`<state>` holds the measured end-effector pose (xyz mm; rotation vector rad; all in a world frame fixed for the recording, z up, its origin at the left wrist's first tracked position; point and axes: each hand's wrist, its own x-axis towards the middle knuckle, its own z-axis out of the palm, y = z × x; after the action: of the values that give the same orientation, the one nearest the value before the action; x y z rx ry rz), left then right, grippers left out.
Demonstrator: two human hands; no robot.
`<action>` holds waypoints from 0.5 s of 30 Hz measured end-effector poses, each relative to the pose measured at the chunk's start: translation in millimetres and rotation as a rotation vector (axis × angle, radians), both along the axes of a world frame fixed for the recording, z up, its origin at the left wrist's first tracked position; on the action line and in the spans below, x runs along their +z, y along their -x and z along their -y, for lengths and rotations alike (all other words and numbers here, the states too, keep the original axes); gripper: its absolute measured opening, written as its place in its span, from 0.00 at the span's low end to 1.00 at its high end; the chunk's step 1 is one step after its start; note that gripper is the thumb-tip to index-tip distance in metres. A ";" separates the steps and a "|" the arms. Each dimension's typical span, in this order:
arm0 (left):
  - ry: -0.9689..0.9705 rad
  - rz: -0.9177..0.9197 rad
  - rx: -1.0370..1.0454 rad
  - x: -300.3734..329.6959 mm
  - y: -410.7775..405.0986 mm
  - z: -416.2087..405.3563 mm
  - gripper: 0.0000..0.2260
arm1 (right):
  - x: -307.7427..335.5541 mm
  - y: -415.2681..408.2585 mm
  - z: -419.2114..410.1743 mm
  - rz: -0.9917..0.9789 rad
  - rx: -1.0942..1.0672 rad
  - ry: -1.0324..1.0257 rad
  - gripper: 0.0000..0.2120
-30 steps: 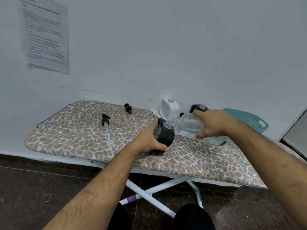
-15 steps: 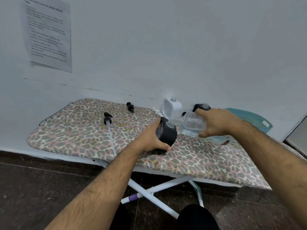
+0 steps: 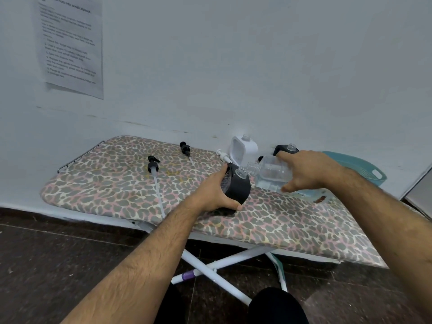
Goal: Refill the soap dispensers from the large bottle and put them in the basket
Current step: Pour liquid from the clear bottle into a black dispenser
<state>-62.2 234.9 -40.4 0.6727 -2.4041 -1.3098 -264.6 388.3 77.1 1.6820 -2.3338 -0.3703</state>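
**Operator:** Pouring is under way, I'd say. My left hand has its fingers wrapped round the black dispenser, which stands on the ironing board near the middle. My right hand grips the clear bottle, tipped over so its mouth sits just beside the dispenser's open neck.

**Observer:** Is anything going in yet?

**Operator:** I cannot tell; no stream shows. Some liquid lies low in the clear bottle.

**Observer:** What about the others?

**Operator:** A white dispenser stands at the far edge by the wall, neck open. Another black one is mostly hidden behind my right hand, neck open too. Whether either holds soap I cannot say.

**Observer:** And the pumps?

**Operator:** All off. Two black pumps lie to the left, a white pump lies just left of the white dispenser.

**Observer:** The basket?

**Operator:** Teal basket is at the far right; I see no dispenser in the part that shows. So I judge we are early: filling, capping and loading all remain.
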 end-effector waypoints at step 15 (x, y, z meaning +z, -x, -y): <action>-0.030 -0.028 -0.010 -5.2 -3.3 0.1 0.57 | -2.4 -1.5 1.8 -0.001 0.004 0.007 0.34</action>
<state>-58.9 234.8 -45.6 0.6474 -2.3733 -1.3526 -263.0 386.5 74.7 1.6832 -2.3276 -0.3618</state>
